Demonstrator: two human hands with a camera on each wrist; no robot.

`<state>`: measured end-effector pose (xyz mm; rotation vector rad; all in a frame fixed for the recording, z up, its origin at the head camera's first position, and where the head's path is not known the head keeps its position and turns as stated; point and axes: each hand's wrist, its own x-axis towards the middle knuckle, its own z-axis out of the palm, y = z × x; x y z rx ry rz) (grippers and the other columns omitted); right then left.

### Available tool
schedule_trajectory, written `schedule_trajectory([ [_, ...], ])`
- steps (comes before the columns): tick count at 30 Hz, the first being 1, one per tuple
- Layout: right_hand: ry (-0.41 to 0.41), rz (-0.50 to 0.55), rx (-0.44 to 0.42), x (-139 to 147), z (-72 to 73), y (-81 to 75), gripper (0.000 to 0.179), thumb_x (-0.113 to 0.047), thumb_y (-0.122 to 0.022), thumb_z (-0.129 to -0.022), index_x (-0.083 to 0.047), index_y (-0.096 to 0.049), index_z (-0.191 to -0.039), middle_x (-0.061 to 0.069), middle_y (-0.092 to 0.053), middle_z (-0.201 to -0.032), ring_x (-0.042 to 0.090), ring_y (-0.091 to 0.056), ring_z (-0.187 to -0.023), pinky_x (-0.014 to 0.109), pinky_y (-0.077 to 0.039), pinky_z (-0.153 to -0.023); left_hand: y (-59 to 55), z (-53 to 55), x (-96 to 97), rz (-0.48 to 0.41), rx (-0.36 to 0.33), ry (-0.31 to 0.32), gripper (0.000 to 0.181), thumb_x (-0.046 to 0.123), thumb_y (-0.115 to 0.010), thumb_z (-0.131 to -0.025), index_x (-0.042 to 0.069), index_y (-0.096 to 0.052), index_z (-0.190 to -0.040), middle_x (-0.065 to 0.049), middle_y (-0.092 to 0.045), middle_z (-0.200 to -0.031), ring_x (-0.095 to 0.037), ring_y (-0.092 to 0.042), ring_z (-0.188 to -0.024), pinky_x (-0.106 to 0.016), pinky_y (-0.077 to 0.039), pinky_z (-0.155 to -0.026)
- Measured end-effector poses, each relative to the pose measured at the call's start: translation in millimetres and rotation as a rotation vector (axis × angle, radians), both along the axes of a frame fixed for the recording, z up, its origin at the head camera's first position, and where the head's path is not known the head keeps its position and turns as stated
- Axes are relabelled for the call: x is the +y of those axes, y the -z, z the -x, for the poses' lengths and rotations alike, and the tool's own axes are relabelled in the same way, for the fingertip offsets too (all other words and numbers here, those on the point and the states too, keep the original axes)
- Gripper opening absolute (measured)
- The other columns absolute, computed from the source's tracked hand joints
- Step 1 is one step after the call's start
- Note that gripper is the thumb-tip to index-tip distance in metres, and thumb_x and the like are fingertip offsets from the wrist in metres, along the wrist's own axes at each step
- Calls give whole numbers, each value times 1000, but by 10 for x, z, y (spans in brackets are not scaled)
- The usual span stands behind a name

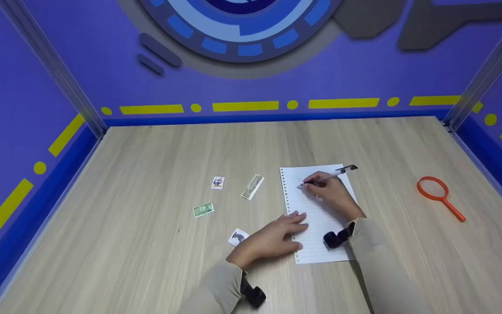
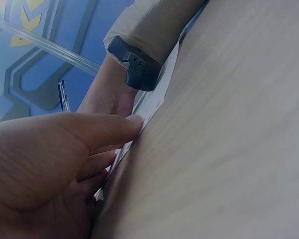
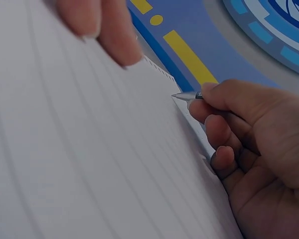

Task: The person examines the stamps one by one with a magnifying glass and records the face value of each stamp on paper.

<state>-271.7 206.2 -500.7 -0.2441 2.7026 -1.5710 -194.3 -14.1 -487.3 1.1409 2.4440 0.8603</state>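
My right hand [image 1: 330, 192] pinches a pen [image 1: 336, 172] with a clear barrel and black cap end. In the right wrist view the pen's metal tip [image 3: 182, 95] points at the upper part of a lined sheet of paper [image 1: 320, 240] with punched holes down its left side. Faint writing shows near the sheet's top. My left hand [image 1: 275, 237] rests with fingers spread on the sheet's left edge, and in the left wrist view its thumb [image 2: 114, 128] lies along the paper's border. A small stamp [image 1: 238, 237] with a dark figure lies partly hidden behind the left hand.
Left of the sheet lie a long stamp [image 1: 252, 187], a small colourful stamp [image 1: 218, 182] and a green stamp [image 1: 203, 209]. An orange magnifying glass [image 1: 442, 197] lies to the right on the wooden table [image 1: 146, 174]. Blue panels [image 1: 251, 87] stand around the table's back and sides.
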Motion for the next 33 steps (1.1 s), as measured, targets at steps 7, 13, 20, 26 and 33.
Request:
schedule_trajectory([
  [7,5,-22,-7,-7,-10,-7,19,-19,-68,-89,-8,-69,-104,9,-70,-102,14,-58,-88,20,-44,-75,20,12,-1,-7,11,4,51,17,-62,-90,4,-51,-138,-9,-37,-153,-24,-26,-146,-37,-16,-122],
  [13,1,-31,-27,-4,-1,-3,18,-19,-67,-89,-8,-69,-104,5,-69,-96,13,-57,-84,21,-45,-70,21,13,-6,-1,10,2,51,18,-62,-91,4,-51,-138,-8,-37,-153,-23,-26,-146,-36,-16,-122],
  [20,4,8,-20,-3,11,-1,16,-13,-68,-85,-4,-70,-98,-3,-65,-75,9,-55,-67,19,-43,-57,10,7,-6,-1,10,5,50,18,-62,-91,4,-51,-138,-8,-37,-154,-23,-25,-146,-37,-16,-122],
  [26,-7,5,-22,0,-3,-13,16,-15,-69,-85,-6,-71,-98,-3,-66,-77,10,-57,-70,19,-44,-61,-2,1,-6,2,8,8,50,18,-62,-91,4,-51,-138,-8,-36,-154,-24,-25,-146,-37,-16,-122],
  [33,-2,8,16,4,-4,-4,18,-16,-69,-87,-4,-71,-101,3,-68,-86,9,-55,-72,18,-43,-64,8,5,3,2,15,9,51,17,-62,-89,4,-52,-137,-9,-38,-153,-24,-26,-146,-37,-17,-122],
])
